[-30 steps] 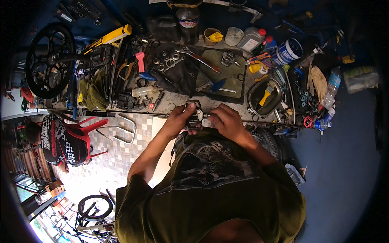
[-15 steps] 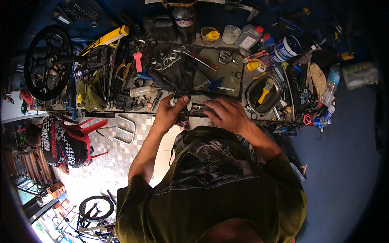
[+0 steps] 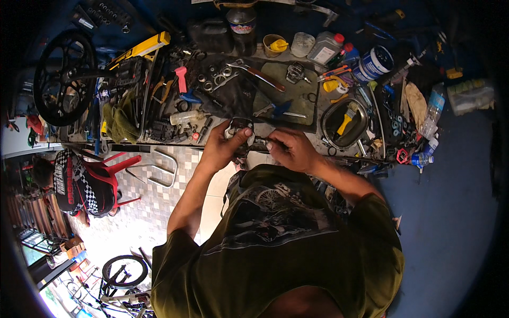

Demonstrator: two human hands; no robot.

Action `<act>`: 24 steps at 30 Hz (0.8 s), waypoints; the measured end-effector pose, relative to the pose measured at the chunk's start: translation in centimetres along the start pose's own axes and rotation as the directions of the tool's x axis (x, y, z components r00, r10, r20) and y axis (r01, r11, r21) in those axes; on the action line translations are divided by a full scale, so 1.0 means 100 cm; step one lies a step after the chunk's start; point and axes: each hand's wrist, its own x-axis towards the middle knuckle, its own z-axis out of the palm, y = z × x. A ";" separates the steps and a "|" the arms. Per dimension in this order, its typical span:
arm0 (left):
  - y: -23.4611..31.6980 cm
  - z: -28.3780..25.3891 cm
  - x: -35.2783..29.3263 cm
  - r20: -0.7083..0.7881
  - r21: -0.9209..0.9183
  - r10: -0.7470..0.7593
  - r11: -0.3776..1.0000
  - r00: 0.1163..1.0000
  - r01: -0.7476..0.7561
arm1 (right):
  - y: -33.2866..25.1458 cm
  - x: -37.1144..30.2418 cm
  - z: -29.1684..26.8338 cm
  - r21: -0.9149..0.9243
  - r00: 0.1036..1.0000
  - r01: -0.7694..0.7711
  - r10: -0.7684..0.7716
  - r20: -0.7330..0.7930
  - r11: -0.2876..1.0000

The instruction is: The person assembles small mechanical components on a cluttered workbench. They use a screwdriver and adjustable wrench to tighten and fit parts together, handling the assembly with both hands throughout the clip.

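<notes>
My left hand (image 3: 219, 149) is closed around a bicycle pedal (image 3: 232, 130), thumb pressed on its silvery body, at the front edge of the workbench. A short metal spindle (image 3: 259, 140) sticks out of the pedal to the right. My right hand (image 3: 296, 151) is closed, its fingertips pinching the outer end of that spindle. My fingers hide much of the pedal. A similar pedal (image 3: 297, 73) lies on the greenish mat (image 3: 273, 69) farther back. Also on the bench is an adjustable wrench (image 3: 265, 78) with a reddish-brown handle, near several metal rings and a dark cloth (image 3: 236, 98).
To the right stands a dark metal basin (image 3: 328, 129) with a yellow-handled brush (image 3: 347, 119). A blue-and-white tub (image 3: 374, 63) and bottles line the back. A crankset (image 3: 62, 79) rises at the left. Behind, a person (image 3: 79, 185) sits on a red chair (image 3: 113, 172).
My right fingers, stretched along the spindle before, have curled into a pinch at its end. My left hand still holds the pedal in nearly the same place.
</notes>
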 end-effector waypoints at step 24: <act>0.006 -0.001 -0.003 0.040 0.051 0.052 0.997 0.998 -0.054 | -0.002 -0.003 0.003 0.597 0.911 -0.412 0.332 0.246 0.688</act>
